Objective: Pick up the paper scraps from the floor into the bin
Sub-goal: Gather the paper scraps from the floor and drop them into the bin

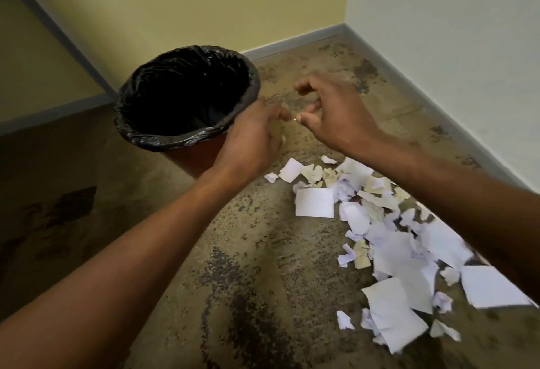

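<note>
A red bin (pixel 201 154) lined with a black bag (pixel 187 97) stands on the floor near the wall. Many white and cream paper scraps (pixel 388 240) lie in a heap on the floor to the right, reaching toward the lower right edge. My left hand (pixel 254 135) hovers just right of the bin's rim, seen from the back, its fingers curled away from view. My right hand (pixel 330 114) hovers beside it with loosely curled, spread fingers and no scrap visible in it. The fingertips of both hands nearly meet above bare floor.
The speckled brown floor (pixel 233 251) runs into a corner of a yellow wall (pixel 204 3) and a white wall (pixel 453 32), both with grey skirting (pixel 295 42). The bin stands close to the yellow wall.
</note>
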Motion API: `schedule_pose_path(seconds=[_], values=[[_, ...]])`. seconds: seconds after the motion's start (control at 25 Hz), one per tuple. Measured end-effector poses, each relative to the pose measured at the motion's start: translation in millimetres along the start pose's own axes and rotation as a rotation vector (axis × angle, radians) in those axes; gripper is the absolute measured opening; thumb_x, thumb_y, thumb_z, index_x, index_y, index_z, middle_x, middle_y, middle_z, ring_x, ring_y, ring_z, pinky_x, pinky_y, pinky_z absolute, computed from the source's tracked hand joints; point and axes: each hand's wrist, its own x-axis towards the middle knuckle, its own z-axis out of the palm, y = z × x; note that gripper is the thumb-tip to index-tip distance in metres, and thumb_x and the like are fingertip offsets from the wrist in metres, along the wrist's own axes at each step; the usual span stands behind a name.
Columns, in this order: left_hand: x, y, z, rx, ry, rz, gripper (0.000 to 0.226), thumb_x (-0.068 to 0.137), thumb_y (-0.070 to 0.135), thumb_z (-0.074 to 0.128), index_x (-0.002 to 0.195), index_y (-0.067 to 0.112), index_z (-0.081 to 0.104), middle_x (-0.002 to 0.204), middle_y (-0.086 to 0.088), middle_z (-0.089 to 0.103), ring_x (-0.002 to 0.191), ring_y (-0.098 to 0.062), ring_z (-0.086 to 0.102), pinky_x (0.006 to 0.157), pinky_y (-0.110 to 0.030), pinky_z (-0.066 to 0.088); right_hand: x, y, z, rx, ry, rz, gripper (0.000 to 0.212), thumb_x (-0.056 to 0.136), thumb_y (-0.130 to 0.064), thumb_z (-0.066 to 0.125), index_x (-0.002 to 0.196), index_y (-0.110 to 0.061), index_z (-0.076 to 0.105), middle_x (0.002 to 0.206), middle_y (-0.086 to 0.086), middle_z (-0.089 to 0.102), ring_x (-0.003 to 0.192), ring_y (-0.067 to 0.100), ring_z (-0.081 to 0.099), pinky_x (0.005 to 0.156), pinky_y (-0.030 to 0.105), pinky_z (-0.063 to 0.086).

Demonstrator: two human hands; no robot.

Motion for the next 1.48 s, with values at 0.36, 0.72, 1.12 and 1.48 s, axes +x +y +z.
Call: schedule_pose_path(seconds=[0.36, 0.72, 1.12, 1.48], values=[[-113.9, 63.5, 95.8, 0.082, -0.711, -0.116, 0.084, 0.082, 0.029, 0.078, 0.152, 0.028, 0.031, 0.153, -0.005, 0.031, 0.123, -0.027, 0.055, 0.096, -0.036, 0.051, -181.8, 93.5, -48.3, -0.318, -0.489, 0.388, 0.078, 0.077, -0.032, 0.079, 0.141, -0.025, 0.036, 0.148, 0.004, 0.042, 0.124, 0.023, 0.052, 0.098, 0.034, 0.045], [-192.9, 84.7, 169.7, 0.062, -0.979, -0.142, 0.094, 0.080, 0.019, 0.079, 0.152, 0.021, 0.018, 0.155, -0.009, 0.025, 0.118, -0.029, 0.057, 0.084, -0.033, 0.049, -325.9, 103.0, -5.0, -0.505, -0.882, 0.237, 0.120, 0.075, -0.029, 0.080, 0.149, -0.039, -0.014, 0.162, 0.001, -0.018, 0.143, 0.034, 0.025, 0.096, 0.045, 0.052], [-201.3, 74.9, 199.3, 0.005, -0.958, -0.290, 0.094, 0.079, 0.022, 0.078, 0.152, 0.022, 0.021, 0.141, -0.010, 0.035, 0.117, -0.032, 0.056, 0.091, -0.038, 0.050, -309.4, 118.7, 23.4, -0.526, -0.874, 0.099, 0.092, 0.084, -0.014, 0.068, 0.153, -0.027, 0.007, 0.162, 0.011, 0.001, 0.134, 0.036, 0.032, 0.074, 0.042, 0.055], [-189.7, 61.4, 212.6, -0.025, -0.781, -0.281, 0.033, 0.092, 0.017, 0.057, 0.124, 0.022, 0.057, 0.114, -0.008, 0.054, 0.098, -0.026, 0.059, 0.078, -0.034, 0.047, -290.9, 133.5, 34.6, -0.521, -0.836, 0.054, 0.037, 0.094, -0.013, 0.050, 0.131, -0.010, 0.051, 0.141, 0.015, 0.042, 0.111, 0.032, 0.052, 0.073, 0.041, 0.053]])
